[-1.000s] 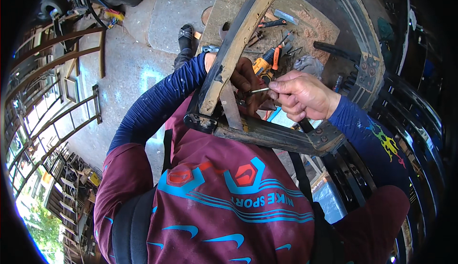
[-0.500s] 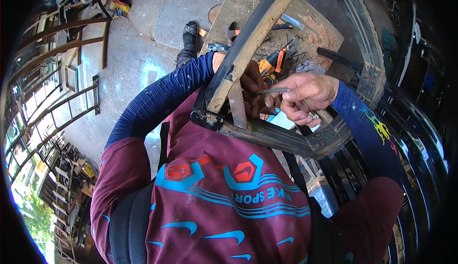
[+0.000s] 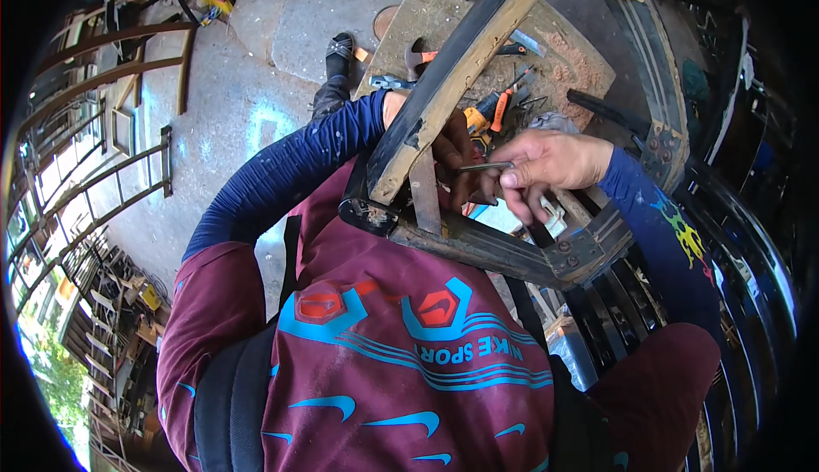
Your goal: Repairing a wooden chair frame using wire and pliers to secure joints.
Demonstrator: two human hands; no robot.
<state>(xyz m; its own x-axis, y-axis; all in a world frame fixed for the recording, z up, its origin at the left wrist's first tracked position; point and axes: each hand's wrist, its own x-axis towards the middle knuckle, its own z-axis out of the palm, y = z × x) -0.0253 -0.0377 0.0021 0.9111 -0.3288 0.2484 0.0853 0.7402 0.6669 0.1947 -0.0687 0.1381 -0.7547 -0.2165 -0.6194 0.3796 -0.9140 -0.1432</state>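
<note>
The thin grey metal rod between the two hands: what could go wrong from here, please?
The thin grey metal rod is pinched only by thumb and fingertips of the right hand, so it might slip and drop.

The left hand is partly hidden behind the long black-and-tan wooden beam, so its knuckles could perhaps scrape there.

Loose tools, like the yellow-and-black power drill, appear just beyond, so a dropped rod might be hard to find.

Since a second ago, the right hand [image 3: 559, 160] has shifted slightly rightward, its lower fingers hanging looser. More of the thin metal rod [image 3: 488, 166] shows, and the wooden frame [image 3: 469, 79] hides less of the hammer [image 3: 415, 58].
</note>
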